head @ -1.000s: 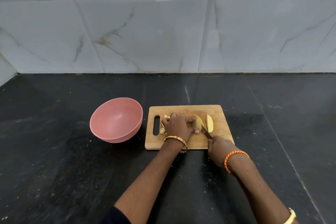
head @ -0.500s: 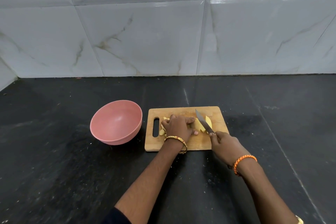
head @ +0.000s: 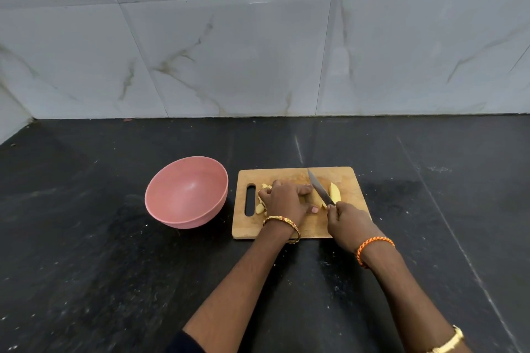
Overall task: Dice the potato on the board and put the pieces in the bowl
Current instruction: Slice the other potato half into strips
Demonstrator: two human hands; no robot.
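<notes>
On the wooden cutting board (head: 350, 180), my left hand (head: 285, 200) curls over a potato piece, which it mostly hides. My right hand (head: 348, 222) grips the handle of a knife (head: 319, 188); its blade slants up and away, just right of my left fingers. A cut potato wedge (head: 334, 192) lies right of the blade. Small potato pieces (head: 260, 208) lie by the board's handle slot, left of my left hand. The pink bowl (head: 186, 195) stands left of the board with nothing in it.
The board and bowl sit on a dark stone counter (head: 114, 281). A marble-tiled wall (head: 258, 51) closes off the back, and a corner wall shows at the far left.
My right hand has moved forward onto the board and the knife blade now reaches farther toward the board's back edge. My left hand has stayed on the potato.
</notes>
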